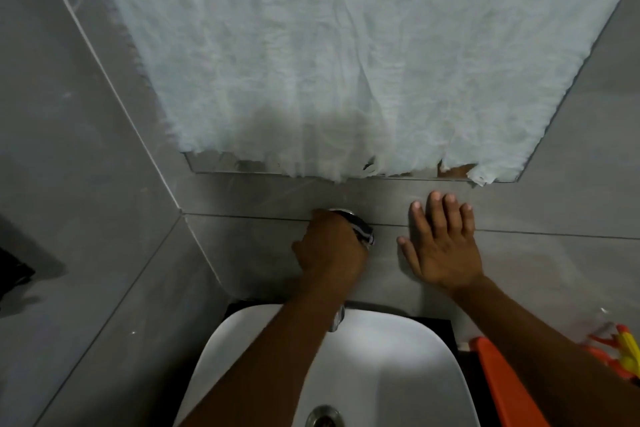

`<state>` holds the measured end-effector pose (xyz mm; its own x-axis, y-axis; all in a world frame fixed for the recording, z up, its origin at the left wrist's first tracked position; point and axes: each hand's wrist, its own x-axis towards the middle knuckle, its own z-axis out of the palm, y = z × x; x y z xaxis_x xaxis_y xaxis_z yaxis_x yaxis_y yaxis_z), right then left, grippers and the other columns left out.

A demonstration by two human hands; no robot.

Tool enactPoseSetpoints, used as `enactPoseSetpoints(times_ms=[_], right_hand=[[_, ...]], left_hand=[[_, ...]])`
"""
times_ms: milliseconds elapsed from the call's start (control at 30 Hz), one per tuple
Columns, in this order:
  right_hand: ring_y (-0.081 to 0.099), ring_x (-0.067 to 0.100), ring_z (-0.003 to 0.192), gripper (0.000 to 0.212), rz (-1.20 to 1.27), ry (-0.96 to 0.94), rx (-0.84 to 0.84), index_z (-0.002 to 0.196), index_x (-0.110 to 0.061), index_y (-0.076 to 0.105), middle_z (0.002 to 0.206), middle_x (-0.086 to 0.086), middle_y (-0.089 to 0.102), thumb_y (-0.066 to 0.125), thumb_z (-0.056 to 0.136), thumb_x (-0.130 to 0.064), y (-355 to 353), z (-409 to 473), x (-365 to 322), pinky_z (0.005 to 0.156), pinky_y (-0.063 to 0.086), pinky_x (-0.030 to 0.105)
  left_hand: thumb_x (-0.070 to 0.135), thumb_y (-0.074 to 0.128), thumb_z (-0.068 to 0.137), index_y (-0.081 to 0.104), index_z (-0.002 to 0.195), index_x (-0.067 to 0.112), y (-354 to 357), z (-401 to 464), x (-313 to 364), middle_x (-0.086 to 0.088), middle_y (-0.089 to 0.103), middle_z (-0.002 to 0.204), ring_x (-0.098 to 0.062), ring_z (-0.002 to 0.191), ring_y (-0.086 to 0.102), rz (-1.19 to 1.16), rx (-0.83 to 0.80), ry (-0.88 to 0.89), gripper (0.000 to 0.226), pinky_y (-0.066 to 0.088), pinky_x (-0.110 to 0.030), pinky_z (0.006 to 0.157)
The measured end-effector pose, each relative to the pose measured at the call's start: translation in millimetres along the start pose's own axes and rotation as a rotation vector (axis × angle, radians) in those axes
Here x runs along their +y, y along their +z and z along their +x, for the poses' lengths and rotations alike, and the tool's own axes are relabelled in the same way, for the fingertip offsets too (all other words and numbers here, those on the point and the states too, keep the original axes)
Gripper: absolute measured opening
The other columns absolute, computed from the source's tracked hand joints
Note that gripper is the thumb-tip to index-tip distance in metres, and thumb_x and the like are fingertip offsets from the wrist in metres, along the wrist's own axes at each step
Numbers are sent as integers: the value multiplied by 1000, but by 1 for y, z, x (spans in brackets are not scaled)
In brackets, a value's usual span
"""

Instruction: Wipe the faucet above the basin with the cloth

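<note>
Your left hand point(330, 246) is closed around a dark striped cloth point(363, 231), soft and light, pressing it on the wall-mounted faucet point(338, 319) just beneath that fist, above the white basin point(398, 357), while your right hand point(441, 246) rests flat, fingers spread, on the tile beside it.

- A white sheet point(346, 55) covers the mirror point(221, 165) on the wall above the fingertips.
- Grey wall tiles point(554, 211) lie under the spread fingers.
- An orange object point(502, 378) sits low, right of them.
- A dark item point(14, 274) sits far left.
</note>
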<state>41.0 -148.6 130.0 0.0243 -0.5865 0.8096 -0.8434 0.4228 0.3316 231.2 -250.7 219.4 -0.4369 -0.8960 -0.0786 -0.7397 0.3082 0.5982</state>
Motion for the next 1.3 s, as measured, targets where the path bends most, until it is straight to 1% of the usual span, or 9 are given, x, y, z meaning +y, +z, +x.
enactPoseSetpoints(times_ms=[200, 367, 467, 633, 833, 933, 1033, 1200, 1300], right_hand=[[-18, 28, 151, 91, 41, -2, -16, 155, -13, 3, 163, 11, -20, 51, 88, -51, 1, 3, 0, 121, -6, 48], [-23, 28, 149, 83, 75, 25, -124, 154, -10, 8, 161, 10, -26, 45, 92, -51, -5, 0, -1, 121, -8, 49], [-20, 29, 150, 78, 73, 37, -163, 153, -9, 16, 162, 11, -24, 45, 93, -51, -8, 0, -1, 121, -5, 51], [-22, 30, 149, 82, 94, 70, -191, 154, -10, 7, 161, 11, -26, 47, 92, -47, -14, 1, -7, 121, -4, 53], [-20, 31, 150, 83, 116, 71, -190, 154, -9, 7, 162, 12, -25, 48, 92, -47, -15, -1, -9, 120, 1, 56], [-20, 30, 150, 83, 113, 46, -205, 154, -9, 9, 161, 12, -25, 49, 92, -47, -17, 0, -4, 120, 2, 55], [-21, 30, 149, 84, 113, 47, -221, 154, -10, 6, 161, 11, -27, 49, 92, -47, -16, -2, -4, 120, 1, 55], [-22, 31, 149, 84, 111, 54, -205, 154, -10, 4, 161, 12, -26, 44, 91, -48, -9, -4, -6, 120, -8, 53], [-22, 31, 149, 86, 105, 42, -181, 155, -11, -1, 161, 13, -25, 42, 91, -50, -3, -5, -4, 120, -10, 52]], left_hand=[[10, 72, 87, 69, 113, 3, -15, 4, -5, -20, 75, 106, -30, 87, 76, -787, -305, -188, 26, 64, -44, 79], [35, 72, 85, 42, 128, 15, 16, -56, -30, -7, 67, 120, -24, 105, 70, -240, 144, 32, 56, 61, -39, 87], [29, 76, 81, 51, 120, 33, 41, -112, -67, 3, 68, 121, -10, 108, 68, -680, 238, 107, 47, 62, -33, 87], [22, 63, 89, 70, 117, 13, 44, -115, -88, -11, 74, 104, -25, 91, 70, -1476, -24, -148, 30, 61, -29, 71], [68, 45, 88, 72, 111, -1, 47, -121, -73, -16, 74, 99, -26, 73, 73, -2004, -443, -580, 78, 61, -31, 60], [70, 37, 89, 71, 116, 2, 35, -106, -69, -17, 72, 103, -29, 88, 68, -1798, -411, -604, 81, 57, -36, 75], [55, 34, 99, 45, 143, 1, 17, -86, -57, -19, 54, 139, -35, 131, 51, -1142, -309, -611, 71, 41, -45, 112], [52, 47, 96, 48, 129, 3, -10, -62, -17, -10, 65, 106, -22, 89, 65, -389, -14, -130, 59, 56, -33, 74], [39, 53, 97, 39, 138, 2, -14, -24, 14, -16, 60, 131, -30, 118, 60, -64, -173, -138, 57, 49, -39, 99]])
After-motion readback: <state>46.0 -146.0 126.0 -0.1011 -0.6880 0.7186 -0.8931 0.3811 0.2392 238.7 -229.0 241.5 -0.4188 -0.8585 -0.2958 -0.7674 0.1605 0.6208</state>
